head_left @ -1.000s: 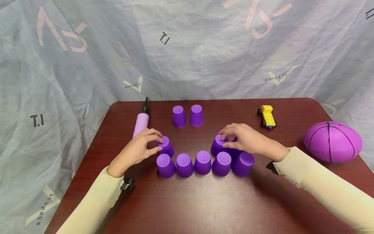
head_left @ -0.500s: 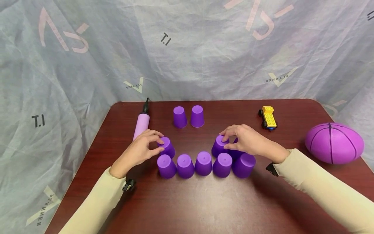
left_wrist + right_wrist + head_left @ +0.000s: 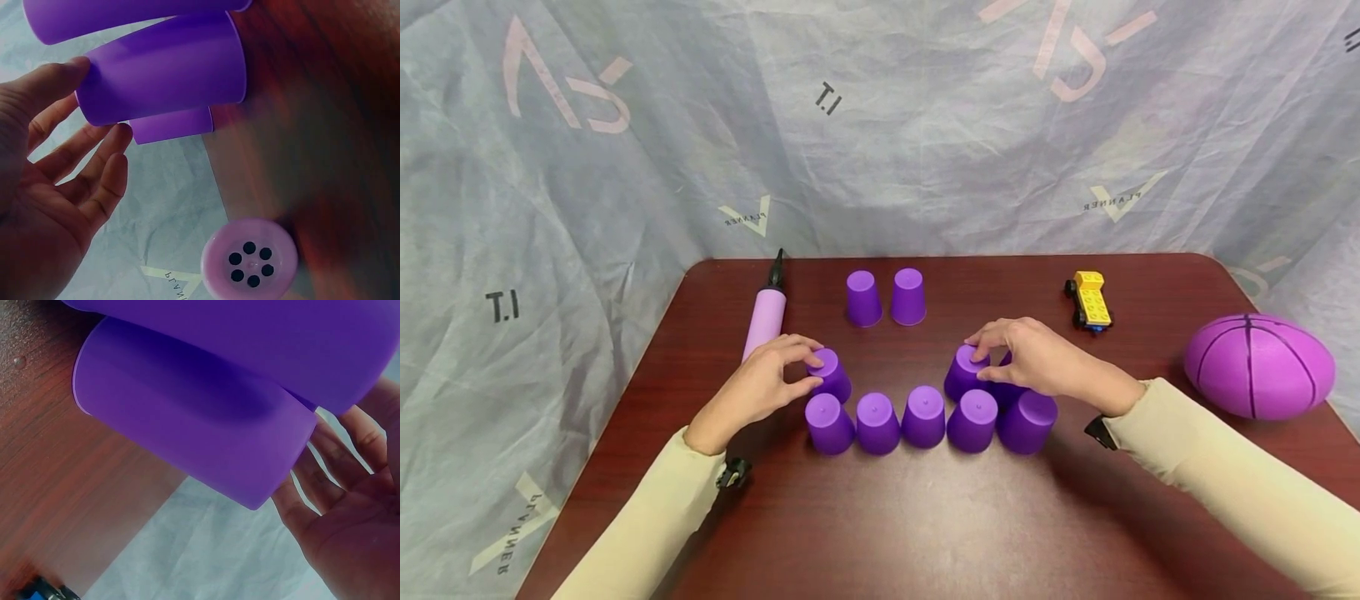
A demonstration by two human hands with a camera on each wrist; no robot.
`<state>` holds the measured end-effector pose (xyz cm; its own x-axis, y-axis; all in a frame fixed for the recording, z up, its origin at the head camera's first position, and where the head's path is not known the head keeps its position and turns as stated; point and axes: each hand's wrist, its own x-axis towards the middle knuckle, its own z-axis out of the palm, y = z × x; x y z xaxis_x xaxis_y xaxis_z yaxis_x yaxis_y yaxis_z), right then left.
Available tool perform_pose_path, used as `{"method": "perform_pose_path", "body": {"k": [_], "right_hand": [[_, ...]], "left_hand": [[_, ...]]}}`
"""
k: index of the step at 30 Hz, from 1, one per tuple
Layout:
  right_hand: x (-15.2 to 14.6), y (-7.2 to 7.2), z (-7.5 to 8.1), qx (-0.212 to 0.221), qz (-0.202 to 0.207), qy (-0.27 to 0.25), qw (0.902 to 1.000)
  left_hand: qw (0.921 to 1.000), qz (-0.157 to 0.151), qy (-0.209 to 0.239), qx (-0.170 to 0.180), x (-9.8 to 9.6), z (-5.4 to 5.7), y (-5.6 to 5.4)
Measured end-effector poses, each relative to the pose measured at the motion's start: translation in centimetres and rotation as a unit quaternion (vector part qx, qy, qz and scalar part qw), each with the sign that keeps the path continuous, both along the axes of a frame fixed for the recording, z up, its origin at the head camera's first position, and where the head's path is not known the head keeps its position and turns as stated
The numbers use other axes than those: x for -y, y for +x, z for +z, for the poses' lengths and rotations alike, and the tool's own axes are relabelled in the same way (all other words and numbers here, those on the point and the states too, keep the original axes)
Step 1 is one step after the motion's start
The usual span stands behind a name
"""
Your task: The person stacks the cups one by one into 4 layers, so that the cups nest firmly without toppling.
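Note:
Several purple cups stand upside down on the dark table, five-like in shape and close together in a front row, among them a middle cup [image 3: 923, 417]. Behind the row's left end, my left hand [image 3: 760, 379] pinches the base of a purple cup [image 3: 832, 379] between thumb and fingers. In the left wrist view, the thumb lies against that cup's side [image 3: 169, 69]. My right hand [image 3: 1033, 354] pinches the top of another cup [image 3: 964, 377] behind the row's right side. Under the right palm, one more cup [image 3: 1006, 392] is mostly hidden.
Two more upturned cups, a left one [image 3: 863, 300] and a right one [image 3: 909, 298], stand farther back. A lilac hand pump [image 3: 765, 321] lies at left. A yellow toy car [image 3: 1092, 302] and a purple ball [image 3: 1258, 367] are at right. A grey cloth [image 3: 880, 167] hangs behind the table.

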<state>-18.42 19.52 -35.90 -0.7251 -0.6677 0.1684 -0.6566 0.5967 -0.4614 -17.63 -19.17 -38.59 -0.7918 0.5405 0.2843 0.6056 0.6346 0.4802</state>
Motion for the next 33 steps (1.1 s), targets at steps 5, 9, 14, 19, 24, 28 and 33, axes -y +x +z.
{"method": "perform_pose_path", "body": {"k": [5, 9, 14, 19, 24, 28, 33], "right_hand": [[-0.1, -0.2, -0.1, -0.019, 0.015, -0.001, 0.9997], [-0.1, -0.4, 0.1, -0.046, 0.028, 0.010, 0.9985], [0.6, -1.2, 1.0, -0.072, 0.030, 0.019, 0.9968], [2.6, -3.0, 2.0, -0.087, 0.032, 0.018, 0.9955], [4.8, -5.4, 2.0, -0.079, 0.048, 0.026, 0.9954], [6.0, -6.9, 1.7, -0.066, 0.053, 0.036, 0.9958], [6.6, -7.7, 1.4, -0.058, 0.053, 0.052, 0.9956]], "left_hand": [[1.0000, -0.005, 0.001, -0.006, 0.0, -0.2, -0.1], [0.9997, -0.015, -0.006, -0.016, 0.1, -0.3, -0.3], [0.9989, -0.026, -0.013, -0.036, -0.1, -0.1, -1.1], [0.9975, -0.028, 0.002, -0.065, -1.3, 0.4, -3.4], [0.9973, -0.029, -0.008, -0.067, -3.3, 0.5, -5.9], [0.9980, -0.023, -0.024, -0.053, -4.5, 0.5, -6.9], [0.9983, -0.014, -0.034, -0.044, -5.0, 0.5, -7.4]]}}
